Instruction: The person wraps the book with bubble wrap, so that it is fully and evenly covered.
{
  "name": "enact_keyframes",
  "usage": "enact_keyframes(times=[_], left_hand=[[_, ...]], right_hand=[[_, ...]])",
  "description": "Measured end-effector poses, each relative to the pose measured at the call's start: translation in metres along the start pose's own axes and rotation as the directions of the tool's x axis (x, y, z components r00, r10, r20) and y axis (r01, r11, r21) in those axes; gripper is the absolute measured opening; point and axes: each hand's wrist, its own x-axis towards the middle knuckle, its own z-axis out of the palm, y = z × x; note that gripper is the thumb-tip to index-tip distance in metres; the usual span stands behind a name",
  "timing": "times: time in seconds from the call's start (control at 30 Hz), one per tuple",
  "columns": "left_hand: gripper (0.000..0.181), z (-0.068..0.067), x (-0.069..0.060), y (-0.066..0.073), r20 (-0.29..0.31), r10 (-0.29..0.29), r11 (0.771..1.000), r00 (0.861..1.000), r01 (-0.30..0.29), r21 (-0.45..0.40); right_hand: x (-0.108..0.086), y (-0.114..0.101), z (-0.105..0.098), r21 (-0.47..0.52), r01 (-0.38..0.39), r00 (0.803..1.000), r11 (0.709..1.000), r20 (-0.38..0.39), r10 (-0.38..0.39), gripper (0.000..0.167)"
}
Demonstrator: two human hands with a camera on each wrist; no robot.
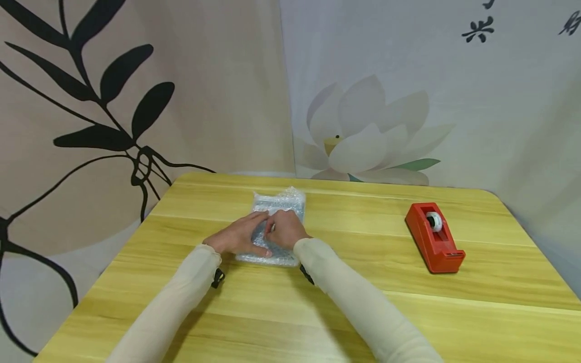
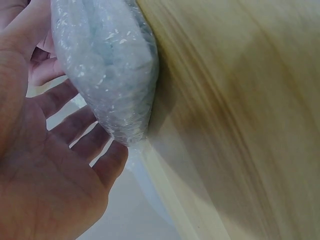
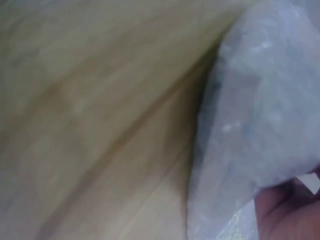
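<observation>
A flat package in clear bubble wrap (image 1: 281,256) lies on the wooden table, its ragged wrap edge at the far side. The left hand (image 1: 242,234) rests on its left part, fingers extended and thumb apart. In the left wrist view the fingers of the left hand (image 2: 65,150) spread along the wrapped package (image 2: 110,65). The right hand (image 1: 287,229) is on top of the package, fingers curled, seeming to pinch the wrap; its fingertips are partly hidden. The right wrist view is blurred, with the right hand (image 3: 292,215) beside the bubble wrap (image 3: 265,115).
A red tape dispenser (image 1: 436,239) with a roll of tape (image 1: 434,222) stands on the right side of the table (image 1: 363,312). Behind the table hangs a cloth backdrop (image 1: 227,101) with printed leaves and a lotus.
</observation>
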Motion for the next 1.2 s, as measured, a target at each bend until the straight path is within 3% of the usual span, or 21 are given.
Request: enact_keyframes(times=[0.3,0.5,0.67,0.87,1.0,1.2], left_hand=[[0.106,0.002,0.000,0.000,0.001,-0.001,1.000,1.000,0.001,0.007],[0.094,0.003,0.002,-0.001,-0.013,0.023,1.000,1.000,-0.023,0.004],[0.087,0.005,0.003,-0.001,-0.017,0.028,1.000,0.999,-0.028,-0.001],[0.086,0.006,0.004,0.000,-0.010,0.017,1.000,1.000,-0.017,-0.007],[0.086,0.005,0.004,-0.002,-0.004,0.020,1.000,1.000,-0.020,-0.005],[0.086,0.001,0.002,0.000,-0.004,0.037,0.999,0.999,-0.037,0.034]], right_hand=[[-0.001,0.006,-0.001,0.087,-0.039,0.999,0.995,-0.017,0.041,0.026],[0.002,0.014,-0.002,0.217,-0.175,0.985,0.961,0.048,0.168,0.018],[0.001,0.020,-0.006,0.227,-0.252,0.968,0.941,0.048,0.248,0.030],[0.000,0.024,-0.008,0.192,-0.249,0.968,0.949,0.047,0.245,0.042],[0.002,0.026,-0.006,0.189,-0.240,0.971,0.952,0.054,0.234,0.039],[0.003,0.023,-0.008,0.100,-0.153,0.987,0.983,0.061,0.147,0.033]])
